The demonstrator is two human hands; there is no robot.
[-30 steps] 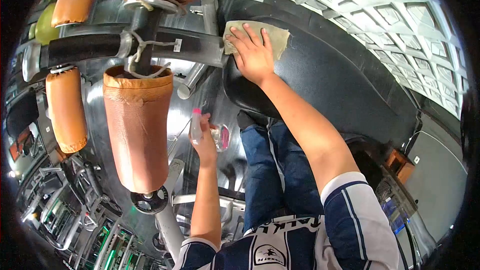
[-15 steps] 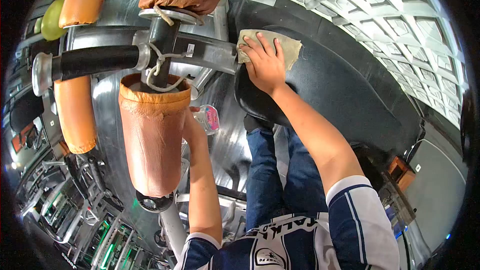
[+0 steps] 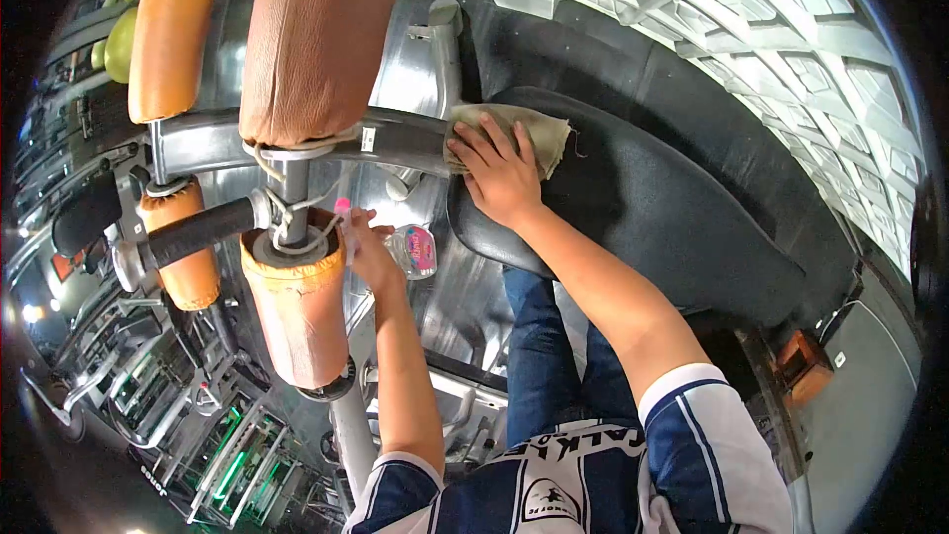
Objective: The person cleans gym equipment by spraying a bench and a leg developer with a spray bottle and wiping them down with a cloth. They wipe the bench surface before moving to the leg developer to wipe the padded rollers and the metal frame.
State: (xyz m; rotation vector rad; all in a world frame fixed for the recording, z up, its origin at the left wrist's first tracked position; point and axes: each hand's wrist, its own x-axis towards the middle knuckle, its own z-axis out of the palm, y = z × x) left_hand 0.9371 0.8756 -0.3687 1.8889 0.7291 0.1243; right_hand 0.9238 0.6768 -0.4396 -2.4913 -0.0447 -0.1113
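Note:
My right hand (image 3: 502, 173) lies flat with fingers spread on a tan cloth (image 3: 547, 138), pressing it on the front end of a black padded seat (image 3: 652, 208). Beside the lower roller pad, my left hand (image 3: 371, 249) is closed around a clear plastic bottle (image 3: 415, 252) with a pink label. A pink tip (image 3: 343, 206) shows on the other side of that hand. The brown roller pad (image 3: 297, 311) with an orange rim stands just left of my left hand, with a white cord (image 3: 287, 213) tied round the bar above it.
Another large brown pad (image 3: 316, 40) rises over the metal beam (image 3: 405, 141). Orange pads (image 3: 173, 44) and a black-sleeved handle (image 3: 198, 232) are at left. A white lattice panel (image 3: 751, 49) stands at upper right, a wooden box (image 3: 806, 368) at lower right.
My view has shifted, so the pads appear lower and more of the upper pad shows. My right hand and the cloth are slightly lower left. My left hand has come out from behind the pad.

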